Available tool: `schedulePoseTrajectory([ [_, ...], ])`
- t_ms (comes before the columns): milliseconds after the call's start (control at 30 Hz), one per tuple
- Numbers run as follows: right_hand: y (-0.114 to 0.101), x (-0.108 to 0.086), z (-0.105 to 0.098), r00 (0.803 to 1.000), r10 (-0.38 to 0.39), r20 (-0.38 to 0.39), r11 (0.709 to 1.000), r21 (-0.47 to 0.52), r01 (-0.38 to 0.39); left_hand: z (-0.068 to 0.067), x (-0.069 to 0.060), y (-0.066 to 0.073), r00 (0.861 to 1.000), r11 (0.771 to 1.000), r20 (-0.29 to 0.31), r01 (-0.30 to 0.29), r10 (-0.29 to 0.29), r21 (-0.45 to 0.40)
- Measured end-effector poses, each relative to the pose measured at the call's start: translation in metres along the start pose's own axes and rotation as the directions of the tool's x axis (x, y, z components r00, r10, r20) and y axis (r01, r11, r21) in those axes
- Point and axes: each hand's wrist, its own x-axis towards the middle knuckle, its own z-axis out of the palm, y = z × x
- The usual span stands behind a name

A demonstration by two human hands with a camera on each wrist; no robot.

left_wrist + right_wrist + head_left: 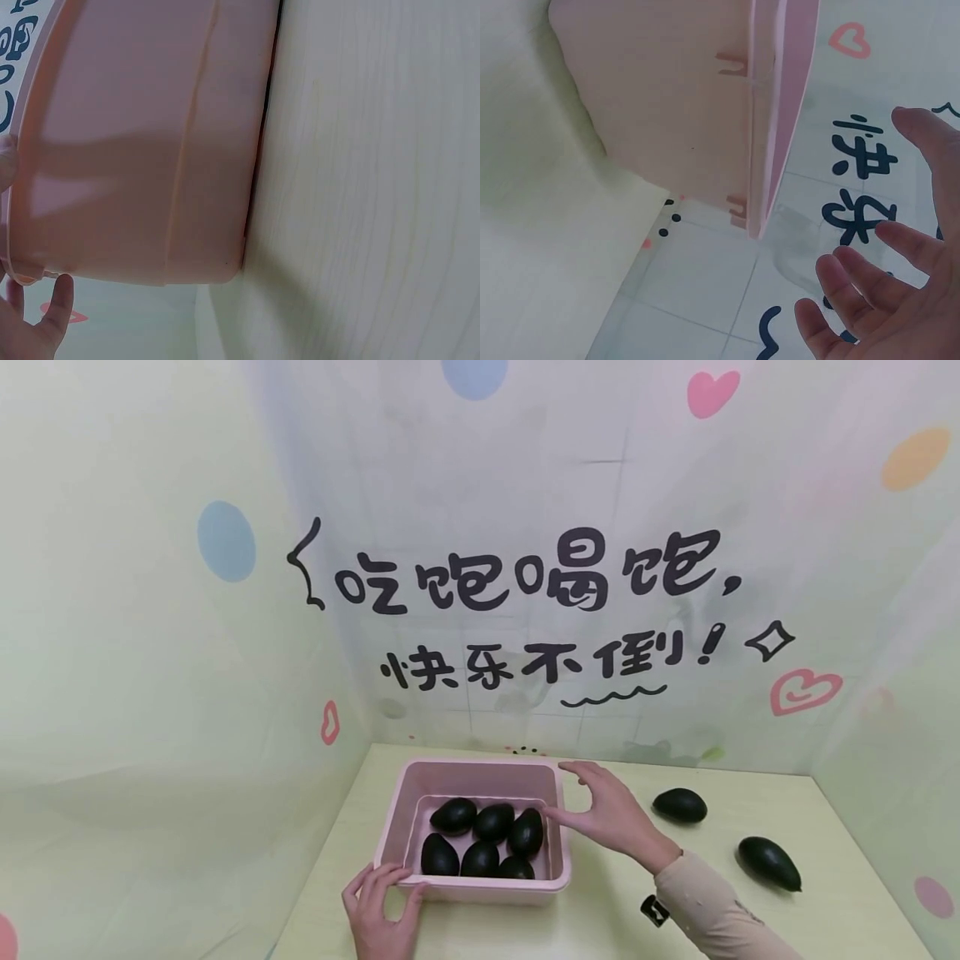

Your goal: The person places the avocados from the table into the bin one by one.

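Note:
A pink plastic bin [480, 893] stands on the table with several dark avocados [480, 860] inside it. My left hand [384, 910] holds the bin's front left corner, fingers over the rim and thumb against the front side. In the left wrist view, fingers [56, 311] touch the corner below the rim. Beside the bin's right rim is my right hand [611, 810], fingers spread and nothing in its grasp. The right wrist view shows that hand [900, 292] apart from the bin's outer wall [660, 97].
Two more avocados lie on the table right of the bin, one farther back [679, 806] and one nearer [769, 863]. A printed curtain [525, 485] hangs behind the table and along both sides. A small black-and-white item [655, 910] is by the right wrist.

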Motion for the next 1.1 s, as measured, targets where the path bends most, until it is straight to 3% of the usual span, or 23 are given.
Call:
schedulePoseTrajectory([
  [167,0.008,-0.002,0.0,1.0,0.02,-0.007,1.0,0.003,-0.02,0.0,0.0,0.001,1.0,1.0,-0.007,-0.014,0.014,0.005],
  [433,0.02,-0.005,0.0,0.999,0.031,-0.031,0.999,-0.02,-0.032,-0.003,0.001,0.007,0.998,0.998,0.035,0.053,-0.054,0.019],
  [867,0.039,-0.013,-0.006,0.996,0.066,-0.064,0.997,-0.044,-0.068,-0.001,0.002,0.004,1.0,1.0,0.004,-0.011,0.011,0.003],
  [1100,0.053,-0.018,-0.01,0.992,0.105,-0.063,0.993,-0.044,-0.108,0.0,0.002,0.003,1.0,1.0,0.003,-0.013,0.013,0.001],
])
